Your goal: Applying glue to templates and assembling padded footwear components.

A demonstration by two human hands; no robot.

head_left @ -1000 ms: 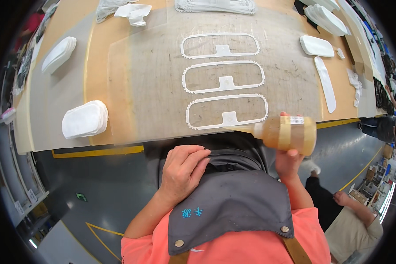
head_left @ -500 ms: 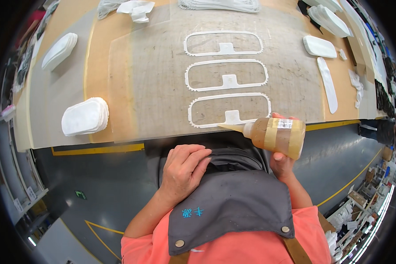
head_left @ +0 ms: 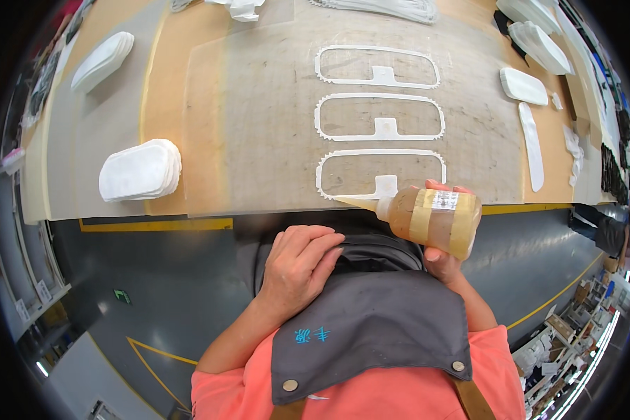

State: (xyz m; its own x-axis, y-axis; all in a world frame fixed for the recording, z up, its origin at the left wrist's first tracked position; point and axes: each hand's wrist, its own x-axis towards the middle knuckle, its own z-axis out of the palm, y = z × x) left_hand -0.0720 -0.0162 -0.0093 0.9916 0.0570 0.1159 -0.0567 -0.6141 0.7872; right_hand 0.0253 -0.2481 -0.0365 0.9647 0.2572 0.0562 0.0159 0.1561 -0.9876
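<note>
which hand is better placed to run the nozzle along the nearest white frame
Probably the right hand: it holds the bottle, its nozzle close to the frame; the left hand appears empty.

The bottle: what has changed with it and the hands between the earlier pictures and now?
The right hand has moved the bottle leftward along the near edge of the nearest white frame, bringing the nozzle close to that frame's left end. Nothing was grasped or released. The left hand stayed in front of the apron, and all three frames kept their arrangement.

Bright overall, strong fisheye bending
</note>
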